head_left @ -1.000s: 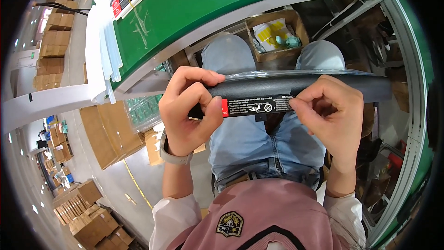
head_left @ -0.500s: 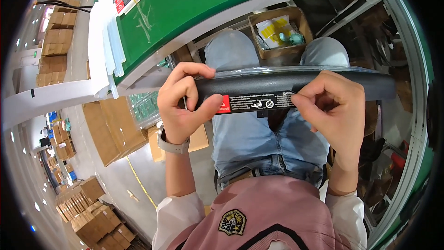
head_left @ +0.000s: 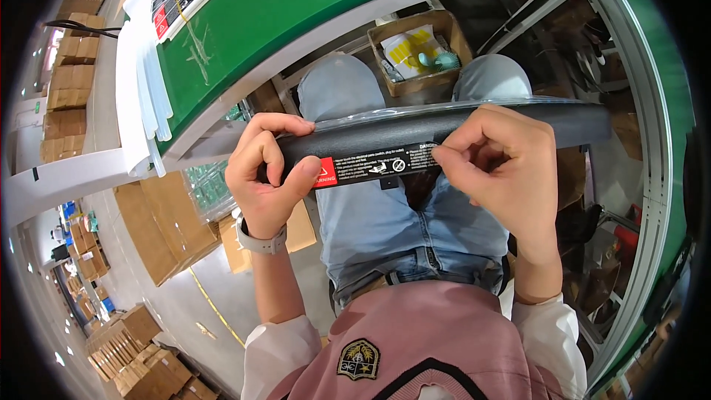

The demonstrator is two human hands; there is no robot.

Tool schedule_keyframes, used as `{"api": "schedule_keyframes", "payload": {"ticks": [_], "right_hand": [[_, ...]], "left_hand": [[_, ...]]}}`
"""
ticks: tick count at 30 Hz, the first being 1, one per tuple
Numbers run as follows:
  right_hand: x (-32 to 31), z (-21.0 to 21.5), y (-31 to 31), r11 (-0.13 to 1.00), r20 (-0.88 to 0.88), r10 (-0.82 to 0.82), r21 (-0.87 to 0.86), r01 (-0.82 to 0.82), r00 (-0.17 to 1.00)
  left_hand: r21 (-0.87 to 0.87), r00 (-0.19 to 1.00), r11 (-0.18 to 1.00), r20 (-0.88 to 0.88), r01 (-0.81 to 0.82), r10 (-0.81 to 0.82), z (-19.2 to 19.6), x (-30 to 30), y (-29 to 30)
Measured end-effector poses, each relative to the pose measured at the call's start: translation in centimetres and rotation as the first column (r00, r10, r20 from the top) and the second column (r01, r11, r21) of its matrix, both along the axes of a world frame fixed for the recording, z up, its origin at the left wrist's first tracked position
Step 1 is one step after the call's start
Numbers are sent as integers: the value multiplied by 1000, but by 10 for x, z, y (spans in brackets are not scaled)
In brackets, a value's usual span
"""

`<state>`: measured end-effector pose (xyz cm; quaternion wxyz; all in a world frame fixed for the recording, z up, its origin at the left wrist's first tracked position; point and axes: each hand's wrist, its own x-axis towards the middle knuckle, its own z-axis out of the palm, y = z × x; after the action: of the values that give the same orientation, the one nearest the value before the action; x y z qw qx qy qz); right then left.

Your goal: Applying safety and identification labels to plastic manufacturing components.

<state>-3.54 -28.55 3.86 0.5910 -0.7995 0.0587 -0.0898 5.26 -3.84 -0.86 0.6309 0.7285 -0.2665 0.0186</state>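
Note:
A long dark grey bar (head_left: 415, 133) in a clear plastic sleeve lies crosswise above my lap, under the edge of a green table (head_left: 311, 7). My left hand (head_left: 266, 174) grips its left end, thumb pressed on the red corner of a black warning label (head_left: 374, 167). My right hand (head_left: 492, 159) holds the bar toward the right, with its fingertips pinching the label's right edge against the bar. The bar's right end sticks out past that hand.
An open cardboard box (head_left: 418, 48) with yellow packets sits on the floor between my knees. White strips (head_left: 144, 96) lie along the green table's left edge. Stacked cardboard boxes (head_left: 159, 222) stand to my left, with more cartons (head_left: 70, 67) farther off.
The bar and both hands have shifted slightly upward and to the left in view. My right fingers have slid along the label's right part; both grips have stayed.

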Motion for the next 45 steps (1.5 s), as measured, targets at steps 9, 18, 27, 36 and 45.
{"api": "schedule_keyframes", "payload": {"ticks": [9, 18, 27, 36, 45], "right_hand": [[1, 4, 0, 998, 30, -15, -67, 17, 999], [-2, 21, -7, 621, 269, -139, -726, 295, 953], [-19, -22, -25, 402, 204, 211, -910, 106, 956], [-34, -35, -184, 327, 376, 439, -913, 245, 816], [-183, 61, -203, 372, 278, -37, -888, 271, 960]], "left_hand": [[-11, 1000, 1000, 20, -1, 1, -2, 0, -2], [-38, 997, 997, 50, -64, 66, -4, -6, 1], [12, 990, 994, 96, -107, 106, 2, 5, 0], [36, 998, 999, 62, -36, 33, 11, 6, -12], [-226, 971, 953, 82, -200, 224, 28, 6, -24]]}}
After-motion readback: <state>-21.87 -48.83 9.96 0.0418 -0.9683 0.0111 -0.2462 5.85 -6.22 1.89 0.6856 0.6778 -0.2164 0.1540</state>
